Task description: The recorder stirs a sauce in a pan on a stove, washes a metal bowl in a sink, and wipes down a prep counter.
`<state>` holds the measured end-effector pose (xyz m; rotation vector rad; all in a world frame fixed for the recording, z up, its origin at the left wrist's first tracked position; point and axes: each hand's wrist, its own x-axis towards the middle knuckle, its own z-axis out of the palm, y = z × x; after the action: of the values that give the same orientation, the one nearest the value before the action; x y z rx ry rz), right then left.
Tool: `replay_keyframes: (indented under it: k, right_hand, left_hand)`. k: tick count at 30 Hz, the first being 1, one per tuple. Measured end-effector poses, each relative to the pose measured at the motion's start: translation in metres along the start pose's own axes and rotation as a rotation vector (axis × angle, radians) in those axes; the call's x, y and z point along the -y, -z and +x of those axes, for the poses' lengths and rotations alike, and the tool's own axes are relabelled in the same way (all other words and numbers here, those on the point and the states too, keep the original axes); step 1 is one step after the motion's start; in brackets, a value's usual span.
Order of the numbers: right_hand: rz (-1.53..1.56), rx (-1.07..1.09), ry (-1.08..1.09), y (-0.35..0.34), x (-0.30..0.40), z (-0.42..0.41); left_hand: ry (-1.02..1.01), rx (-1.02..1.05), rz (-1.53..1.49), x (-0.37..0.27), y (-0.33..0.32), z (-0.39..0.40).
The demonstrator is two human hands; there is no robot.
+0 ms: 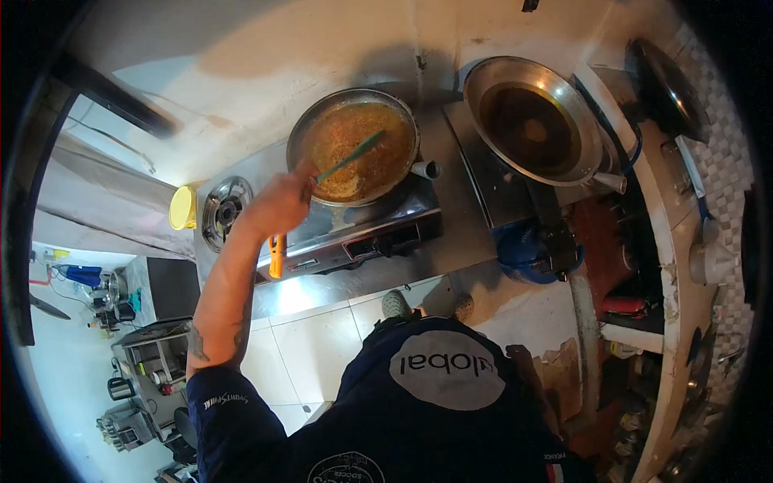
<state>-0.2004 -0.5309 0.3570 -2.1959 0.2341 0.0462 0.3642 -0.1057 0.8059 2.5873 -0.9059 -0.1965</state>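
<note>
My left hand [287, 202] is closed around a green-handled utensil [356, 158], whose far end reaches into an orange-brown sauce. The sauce fills a wide pan [291, 140] on the stove [374, 232]; the utensil's tip cannot be made out. Just below my left wrist, an orange handle [276, 256] lies over the stove's front edge. To the right, a large metal pan [474, 111] holds dark liquid. My right hand [520, 356] is partly seen in shadow beside my torso; its fingers are unclear, and nothing shows in it.
An unused burner [226, 208] and a yellow-lidded tub [182, 207] are left of the pan. A blue container [525, 256] sits below the right pan. A black lid [667, 90] stands at the far right, near a tiled counter. Shelves with kitchenware are at the lower left.
</note>
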Motion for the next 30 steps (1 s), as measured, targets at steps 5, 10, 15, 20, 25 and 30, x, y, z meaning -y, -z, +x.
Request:
replay_keyframes:
  k: [5,10,15,20,25,30]
  right_hand:
    - [0.256,0.022,-0.743,0.001,0.042,0.042]
    - [-0.379,0.173,-0.07,0.014,0.021,0.065]
    - [-0.283,0.212,-0.119,0.018,0.031,0.085]
    - [0.101,0.126,-0.542,0.029,0.048,0.09]
    - [0.024,0.134,-0.431,0.018,0.038,0.075]
    - [0.051,0.014,-0.23,-0.011,-0.016,0.041]
  left_hand:
    - [0.075,0.206,-0.049,-0.047,-0.014,-0.022]
    - [0.032,0.202,0.027,-0.028,-0.037,-0.015]
    - [-0.068,0.122,0.088,0.011,-0.047,0.011]
    - [0.16,0.016,0.003,0.014,-0.048,0.022]
    - [0.179,-0.039,0.209,0.035,-0.057,0.04]
    - [0.299,-0.084,0.255,0.046,-0.056,0.062]
